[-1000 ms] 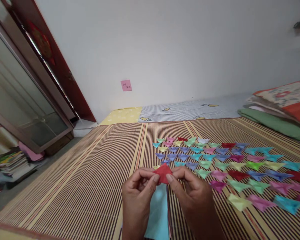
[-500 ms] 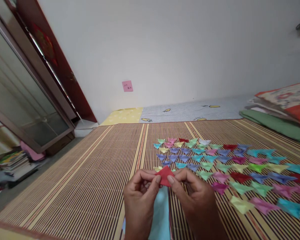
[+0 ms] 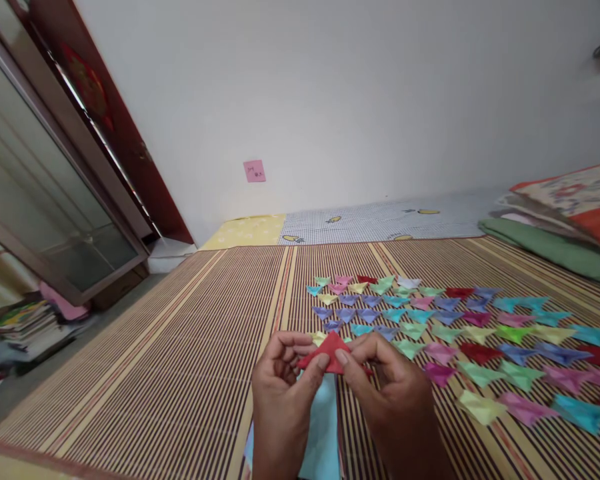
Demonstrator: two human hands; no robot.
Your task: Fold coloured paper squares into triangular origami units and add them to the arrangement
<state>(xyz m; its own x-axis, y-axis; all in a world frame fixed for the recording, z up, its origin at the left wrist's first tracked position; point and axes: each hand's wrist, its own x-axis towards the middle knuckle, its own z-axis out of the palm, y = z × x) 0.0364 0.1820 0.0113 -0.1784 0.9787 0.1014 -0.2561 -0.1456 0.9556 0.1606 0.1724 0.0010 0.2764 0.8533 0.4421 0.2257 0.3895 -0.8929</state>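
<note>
A small red folded paper piece (image 3: 333,348), roughly triangular with its peak pointing away from me, is pinched between both hands. My left hand (image 3: 289,387) grips its left part, thumb on the near face and fingers curled behind. My right hand (image 3: 387,387) holds the right part the same way, with a red tip showing past the thumb. Below the hands lies a light blue sheet of paper (image 3: 323,430), partly hidden by my left wrist. Rows of folded paper pieces in many colours, such as a yellow one (image 3: 481,407) and a blue one (image 3: 583,412), spread to the right.
A striped bamboo mat (image 3: 180,347) covers the bed. Folded bedding (image 3: 550,250) is stacked at the far right. A pink note (image 3: 255,171) sticks to the wall. Books (image 3: 23,320) are piled at the lower left, under a glass-panelled door (image 3: 55,173).
The red paper's left corner now shows beyond my left thumb, and a right tip shows beside my right hand. My left hand has shifted slightly right, its fingers looser.
</note>
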